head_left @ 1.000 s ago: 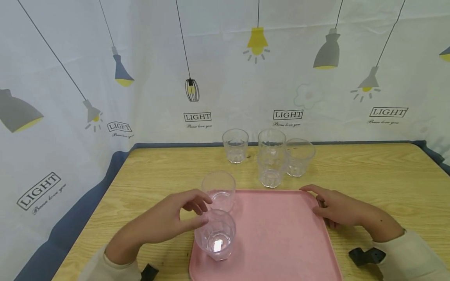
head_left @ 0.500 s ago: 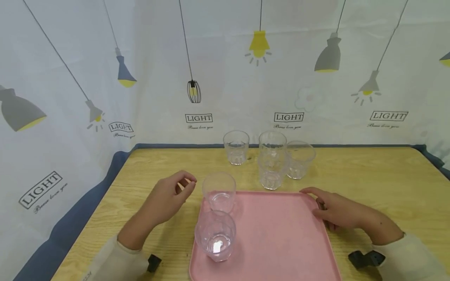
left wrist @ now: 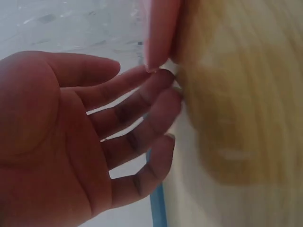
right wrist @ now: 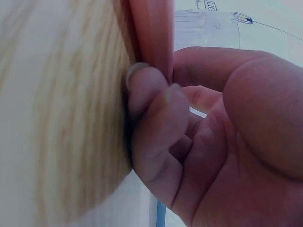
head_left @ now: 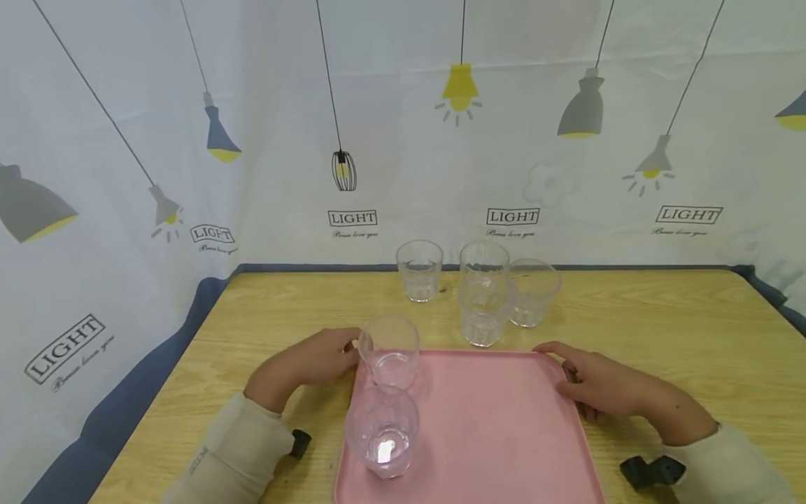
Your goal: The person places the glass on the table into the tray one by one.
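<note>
A pink tray (head_left: pixel 497 427) lies on the wooden table. On its left side stand two clear glasses, a near glass (head_left: pixel 383 428) and a far glass (head_left: pixel 390 343). My left hand (head_left: pixel 322 355) is at the tray's far left corner, beside the far glass. In the left wrist view its fingers (left wrist: pixel 142 101) are loosely bent, tips right at the tray's edge (left wrist: pixel 162 33), thumb apart from it. My right hand (head_left: pixel 604 383) grips the far right corner. The right wrist view has the thumb against the tray wall (right wrist: pixel 154 38) and curled fingers at its underside.
Behind the tray stand more clear glasses: one at the left (head_left: pixel 419 271), two overlapping in the middle (head_left: pixel 483 308), and one at the right (head_left: pixel 532 294). A white cloth (head_left: pixel 403 140) printed with lamps hangs behind the table (head_left: pixel 283 301).
My left hand has drawn back leftward from the near glass, then come in to the tray's far left corner. My right hand has stayed on its corner. The two glasses keep their places.
</note>
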`<state>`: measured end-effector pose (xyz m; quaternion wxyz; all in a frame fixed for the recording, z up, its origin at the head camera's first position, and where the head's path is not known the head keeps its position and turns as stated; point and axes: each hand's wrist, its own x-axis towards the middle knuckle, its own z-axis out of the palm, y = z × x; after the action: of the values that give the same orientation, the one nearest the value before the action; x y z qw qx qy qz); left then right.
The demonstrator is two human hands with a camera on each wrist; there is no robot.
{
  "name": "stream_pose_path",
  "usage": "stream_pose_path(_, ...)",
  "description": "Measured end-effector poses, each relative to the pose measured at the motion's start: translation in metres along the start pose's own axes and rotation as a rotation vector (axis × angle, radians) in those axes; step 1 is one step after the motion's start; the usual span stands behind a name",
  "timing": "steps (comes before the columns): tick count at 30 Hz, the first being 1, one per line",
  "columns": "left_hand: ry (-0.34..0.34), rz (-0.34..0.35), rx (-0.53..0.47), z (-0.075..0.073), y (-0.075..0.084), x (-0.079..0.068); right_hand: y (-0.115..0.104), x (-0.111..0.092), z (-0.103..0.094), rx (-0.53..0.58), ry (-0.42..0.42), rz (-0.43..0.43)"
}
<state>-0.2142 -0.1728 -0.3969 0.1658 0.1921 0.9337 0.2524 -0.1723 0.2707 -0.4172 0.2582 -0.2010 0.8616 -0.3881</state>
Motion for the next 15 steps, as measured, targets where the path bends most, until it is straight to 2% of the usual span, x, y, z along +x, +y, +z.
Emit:
stream_pose_path(2, -0.042, 0.018, -0.017, 0.002, -0.003, 0.002, -0.001, 0.001, -0.001, 0.003, -0.004, 0.007)
stream_pose_path(7, -0.099, 0.023, -0.087, 0.003, -0.009, 0.004, -0.001, 0.002, -0.002, 0.029, -0.009, 0.028)
stream_pose_path(15, -0.123, 0.055, -0.121, 0.005, -0.014, 0.006, -0.001, 0.000, -0.002, 0.056, -0.031, 0.044)
